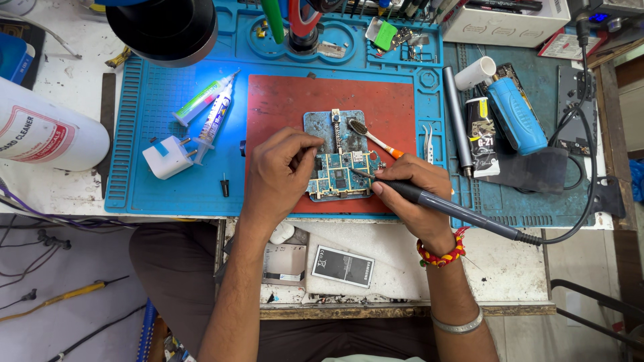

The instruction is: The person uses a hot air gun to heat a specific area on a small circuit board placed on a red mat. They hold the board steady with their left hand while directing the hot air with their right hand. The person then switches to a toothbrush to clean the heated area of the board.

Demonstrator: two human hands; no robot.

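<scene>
Blue-green and crowded with tiny parts, the circuit board [339, 175] lies on a red mat [282, 107] in the middle of my bench [47, 181], its upper end over a small worn metal plate [315, 124]. My left hand [282, 175] rests on the board's left edge, fingers curled in a pinch; whether anything is between them I cannot tell. My right hand [419, 194] is closed in a pen hold around the grey soldering iron [429, 201], its tip touching the board near the right side, its black cord trailing off to the right.

I judge the board light, thin and stiff but fragile: best held by its bare edges, never by the parts on its face. The iron is light too, and the handle is the only place to take it.

A toothbrush [372, 137] lies just above my right hand, tweezers [428, 142] beside it. On the blue mat [168, 194] lie two syringes [208, 110] with pale filling and a white plug [168, 156]. The mat's top trays [402, 33] hold small scraps and screws, too small to name. A white bottle [47, 131] lies at left; a phone battery [342, 266] sits on the shelf below.
</scene>
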